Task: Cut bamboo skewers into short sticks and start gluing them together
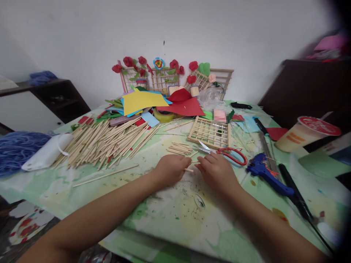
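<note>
My left hand [170, 170] is closed around a thin wooden stick [189, 170], whose end pokes out beside the fingers. Another stick piece [195, 162] bridges the small gap to my right hand [218, 173], which pinches its other end. Whether these are two sticks or parts of one broken stick, I cannot tell. Just beyond my hands lies a small pile of short cut sticks [179, 148]. Red-handled scissors [233, 155] rest partly behind my right hand, blades apart. A lattice of glued sticks [210, 132] sits behind them.
Long sticks [106, 140] are heaped at the left, near blue yarn [22, 149]. A blue glue gun [270, 175] and a lidded drink cup [304, 135] stand at the right. Coloured sheets [145, 102] and lattices with red paper flowers [164, 78] line the back.
</note>
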A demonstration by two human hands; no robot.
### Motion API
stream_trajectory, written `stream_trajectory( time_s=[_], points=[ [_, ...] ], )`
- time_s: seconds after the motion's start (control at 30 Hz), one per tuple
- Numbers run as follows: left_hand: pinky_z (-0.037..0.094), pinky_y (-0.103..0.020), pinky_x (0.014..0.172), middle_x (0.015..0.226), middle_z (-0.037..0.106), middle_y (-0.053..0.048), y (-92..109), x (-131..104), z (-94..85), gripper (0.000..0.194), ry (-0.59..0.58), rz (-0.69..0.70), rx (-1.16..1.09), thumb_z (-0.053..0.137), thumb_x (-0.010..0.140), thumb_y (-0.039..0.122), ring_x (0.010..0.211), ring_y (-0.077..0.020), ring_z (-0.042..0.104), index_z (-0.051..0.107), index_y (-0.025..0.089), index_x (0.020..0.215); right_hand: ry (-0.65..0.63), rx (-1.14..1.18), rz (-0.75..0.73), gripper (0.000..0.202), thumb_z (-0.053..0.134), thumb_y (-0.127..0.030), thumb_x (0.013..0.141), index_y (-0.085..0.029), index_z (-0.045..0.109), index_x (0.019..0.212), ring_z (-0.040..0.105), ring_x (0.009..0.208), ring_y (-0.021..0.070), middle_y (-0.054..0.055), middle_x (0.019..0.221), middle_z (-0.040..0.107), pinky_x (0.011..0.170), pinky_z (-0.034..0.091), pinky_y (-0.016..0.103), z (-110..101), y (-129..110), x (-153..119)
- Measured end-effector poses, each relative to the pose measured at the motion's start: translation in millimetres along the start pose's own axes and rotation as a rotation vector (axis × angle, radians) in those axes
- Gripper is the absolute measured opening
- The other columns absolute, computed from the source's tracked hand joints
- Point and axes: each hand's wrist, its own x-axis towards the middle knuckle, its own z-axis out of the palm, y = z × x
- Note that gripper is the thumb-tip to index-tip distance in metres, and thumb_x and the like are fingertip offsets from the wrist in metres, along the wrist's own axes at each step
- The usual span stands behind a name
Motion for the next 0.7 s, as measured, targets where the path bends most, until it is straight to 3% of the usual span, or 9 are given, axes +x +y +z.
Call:
stream_trajectory(
  time_s=[0.1,0.37,0.7],
  points=[
    [0.042,-0.028,0.062,0.078,0.065,-0.004,1.1,-0.2,1.7,0.021,0.013,0.018,0.044,0.045,0.082,0.02,0.075,-0.0205,0.061,0.059,0.02,0.098,-0.105,-0.025,0.04,0.034,0.042,-0.029,0.092,-0.017,0.062,0.067,0.052,0.068,0.0188,0.006,0.064,0.059,0.061,0.027,0.03,-1.4,-2.1,2.1],
    [0.042,-0.028,0.062,0.074,0.065,-0.005,2.7,1.1,3.8,0.016,0.045,-0.081,0.019,0.048,0.075,0.016,0.072,-0.0211,0.061,0.061,0.02,0.084,-0.288,0.02,0.175,0.033,0.041,-0.03,0.09,-0.017,0.065,0.072,0.058,0.073,0.0205,0.009,0.071,0.065,0.06,0.031,0.03,-7.2,-10.5,15.6],
    [0.044,-0.031,0.065,0.078,0.067,-0.008,-2.1,6.9,-4.5,0.015,0.04,-0.255,0.04,0.047,0.075,0.014,0.075,-0.0234,0.063,0.061,0.018,0.079,-0.37,0.016,0.241,0.031,0.042,-0.028,0.087,-0.015,0.069,0.077,0.062,0.073,0.0234,0.013,0.074,0.067,0.062,0.038,0.029,-2.6,-25.9,44.4]
  ],
)
